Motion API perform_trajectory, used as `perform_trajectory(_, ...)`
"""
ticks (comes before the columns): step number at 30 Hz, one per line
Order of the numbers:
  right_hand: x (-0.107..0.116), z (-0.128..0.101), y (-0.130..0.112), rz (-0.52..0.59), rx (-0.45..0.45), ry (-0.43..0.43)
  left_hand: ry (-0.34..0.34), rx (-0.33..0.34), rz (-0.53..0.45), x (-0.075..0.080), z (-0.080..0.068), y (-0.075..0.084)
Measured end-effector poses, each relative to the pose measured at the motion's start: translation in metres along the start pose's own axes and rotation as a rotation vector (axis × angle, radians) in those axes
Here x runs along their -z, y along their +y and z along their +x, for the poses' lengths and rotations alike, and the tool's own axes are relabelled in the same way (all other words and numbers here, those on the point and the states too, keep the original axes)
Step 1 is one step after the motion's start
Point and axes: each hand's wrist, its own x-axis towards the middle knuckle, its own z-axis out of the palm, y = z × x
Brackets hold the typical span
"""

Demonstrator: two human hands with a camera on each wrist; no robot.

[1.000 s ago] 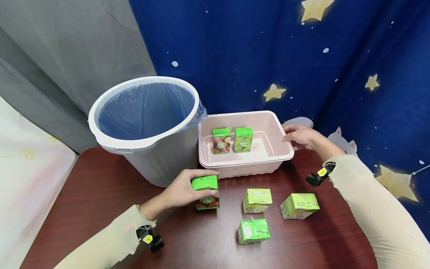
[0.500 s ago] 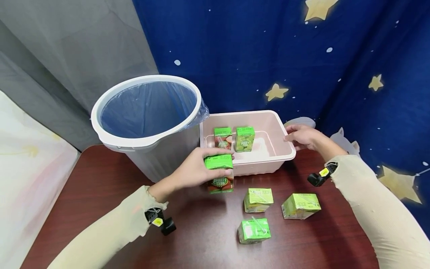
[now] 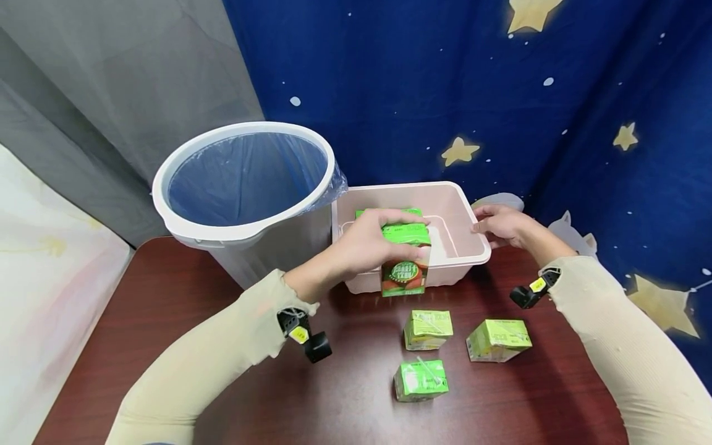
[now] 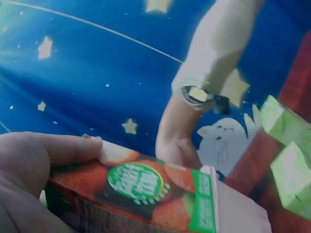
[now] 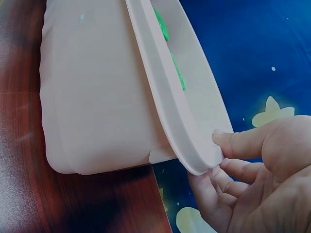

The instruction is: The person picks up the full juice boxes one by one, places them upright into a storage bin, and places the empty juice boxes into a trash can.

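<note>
Inside pink tub, green cartons behind carried carton.

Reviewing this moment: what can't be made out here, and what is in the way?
- Cartons inside the pink bin: head view, almost wholly hidden by the left hand and the carton it holds.
- Trash can bottom: head view, below its rim and liner.
- Carton print: too small in the head view, blurred in the left wrist view.
- Right hand: right wrist view, cut off by the frame edge.

No legible text on cartons
</note>
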Motion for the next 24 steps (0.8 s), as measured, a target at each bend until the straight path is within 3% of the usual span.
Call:
perform_trajectory(4, 0.001, 0.000, 0.000, 0.009, 0.001, -0.001, -0.044, 0.095, -0.143, 0.000, 0.017, 0.011)
perform_trajectory(10, 0.000, 0.000, 0.000, 0.011, 0.001, -0.003, -0.102, 0.226, -0.195, 0.004, 0.034, 0.018)
perform_trajectory(18, 0.000, 0.000, 0.001, 0.006, 0.000, -0.010, -0.017, 0.232, -0.069, 0.015, 0.057, 0.017)
perform_trajectory(24, 0.000, -0.001, -0.001, 0.003, 0.007, -0.014, -0.076, 0.202, 0.049, 0.020, 0.075, 0.010)
